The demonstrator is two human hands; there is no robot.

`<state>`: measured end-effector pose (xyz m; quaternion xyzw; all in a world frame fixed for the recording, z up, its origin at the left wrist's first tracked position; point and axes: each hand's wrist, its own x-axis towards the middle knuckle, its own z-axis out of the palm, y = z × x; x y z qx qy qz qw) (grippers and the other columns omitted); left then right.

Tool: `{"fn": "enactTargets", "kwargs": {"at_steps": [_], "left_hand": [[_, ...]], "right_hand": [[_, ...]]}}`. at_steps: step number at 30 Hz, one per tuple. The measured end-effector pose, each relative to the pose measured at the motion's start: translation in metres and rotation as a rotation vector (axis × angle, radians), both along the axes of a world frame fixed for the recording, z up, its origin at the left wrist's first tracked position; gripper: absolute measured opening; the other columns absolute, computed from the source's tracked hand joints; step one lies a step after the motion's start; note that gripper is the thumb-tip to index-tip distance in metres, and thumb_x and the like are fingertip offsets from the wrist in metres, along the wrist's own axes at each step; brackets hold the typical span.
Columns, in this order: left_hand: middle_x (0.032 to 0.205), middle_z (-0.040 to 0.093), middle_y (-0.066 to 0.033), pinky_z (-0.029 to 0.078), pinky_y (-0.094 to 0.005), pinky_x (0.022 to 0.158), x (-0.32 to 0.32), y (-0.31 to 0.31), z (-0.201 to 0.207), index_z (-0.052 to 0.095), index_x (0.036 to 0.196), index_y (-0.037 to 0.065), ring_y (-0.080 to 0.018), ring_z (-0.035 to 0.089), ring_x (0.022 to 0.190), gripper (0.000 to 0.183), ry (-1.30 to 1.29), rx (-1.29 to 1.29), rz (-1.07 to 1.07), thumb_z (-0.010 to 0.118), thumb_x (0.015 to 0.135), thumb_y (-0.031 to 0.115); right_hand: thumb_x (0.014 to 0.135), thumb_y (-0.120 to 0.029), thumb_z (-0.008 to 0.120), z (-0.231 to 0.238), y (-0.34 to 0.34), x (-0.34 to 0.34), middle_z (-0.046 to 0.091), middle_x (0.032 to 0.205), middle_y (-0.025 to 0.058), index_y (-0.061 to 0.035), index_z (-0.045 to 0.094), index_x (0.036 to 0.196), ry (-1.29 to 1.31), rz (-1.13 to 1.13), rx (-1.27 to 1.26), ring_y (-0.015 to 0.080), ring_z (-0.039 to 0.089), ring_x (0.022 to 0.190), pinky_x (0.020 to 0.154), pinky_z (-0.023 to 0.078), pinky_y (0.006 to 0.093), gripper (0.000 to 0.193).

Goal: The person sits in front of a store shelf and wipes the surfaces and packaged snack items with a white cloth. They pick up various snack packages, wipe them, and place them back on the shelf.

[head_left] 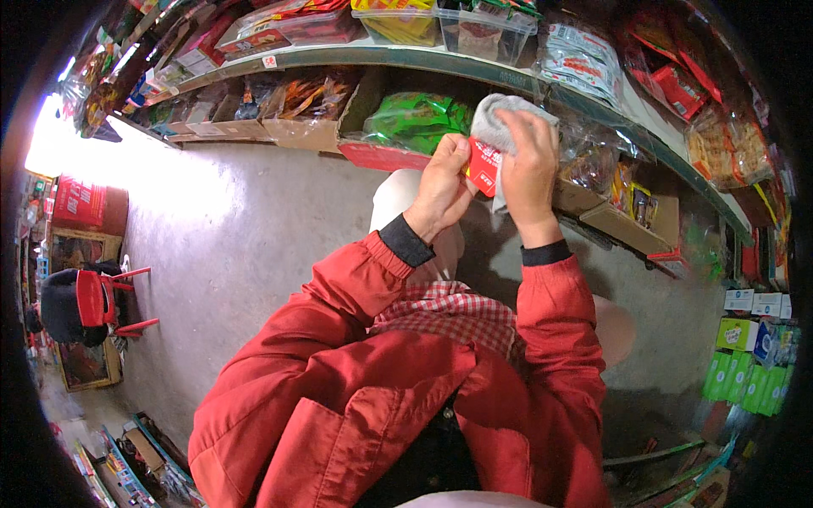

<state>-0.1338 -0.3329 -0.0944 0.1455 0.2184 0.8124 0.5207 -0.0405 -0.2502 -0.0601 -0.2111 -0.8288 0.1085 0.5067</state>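
Between my two hands, in front of the lower shelf, is a small red packet (484, 168) with pale print. My left hand (442, 188) pinches its left edge between thumb and fingers. A grey cloth (491, 114) is bunched in my right hand (529, 165), closed around it, and it covers the packet's upper right part. One end of the cloth hangs below that hand. Just behind the packet, green packages (417, 118) lie in an open cardboard box (385, 156).
Above runs a shelf edge (389, 56) with clear plastic bins (483, 38) and bagged goods. Further boxes (309, 134) line the lower shelf. On the grey floor (229, 229) at left stands a red stool (95, 298) with something black on it. Green packs (745, 381) are stacked at right.
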Motion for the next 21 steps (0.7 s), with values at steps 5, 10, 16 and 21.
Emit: {"fn": "enactTargets", "kwargs": {"at_steps": [5,10,16,21], "left_hand": [[0.091,0.052,-0.0028,0.049,-0.0331,0.082,-0.007,-0.001,-0.001,0.043,0.095,0.008,-0.0145,0.054,0.085,0.008,0.016,0.048,0.021,0.041,0.096,0.016],[0.09,0.052,-0.003,0.049,-0.0333,0.081,-0.007,0.0,-0.006,0.043,0.094,0.008,-0.0149,0.055,0.085,0.01,-0.004,0.033,0.04,0.04,0.096,0.017],[0.081,0.051,0.0012,0.045,-0.0274,0.075,0.0,-0.006,-0.014,0.048,0.087,0.012,-0.0101,0.051,0.079,0.013,-0.058,-0.067,0.049,0.05,0.093,0.024],[0.083,0.046,0.0003,0.047,-0.0281,0.069,-0.025,-0.015,0.001,0.043,0.089,0.011,-0.01,0.05,0.074,0.01,0.025,-0.036,0.08,0.043,0.096,0.019]], "right_hand": [[0.068,0.01,0.053,-0.004,-0.006,0.016,0.055,0.096,0.0133,-0.0065,0.06,0.103,-0.043,-0.089,-0.076,0.0332,0.053,0.092,0.081,0.042,0.0409,0.04],[0.066,0.011,0.052,-0.014,-0.04,0.029,0.052,0.099,0.0145,-0.0062,0.061,0.104,-0.135,-0.041,-0.119,0.034,0.051,0.095,0.083,0.041,0.0419,0.042],[0.071,0.005,0.054,-0.01,-0.055,0.025,0.051,0.101,0.0141,-0.008,0.062,0.1,-0.238,0.127,0.004,0.034,0.049,0.092,0.08,0.043,0.0418,0.033],[0.062,0.011,0.052,-0.005,-0.056,0.022,0.051,0.097,0.0129,-0.0056,0.063,0.093,-0.267,0.237,-0.068,0.033,0.049,0.093,0.08,0.041,0.042,0.037]]}}
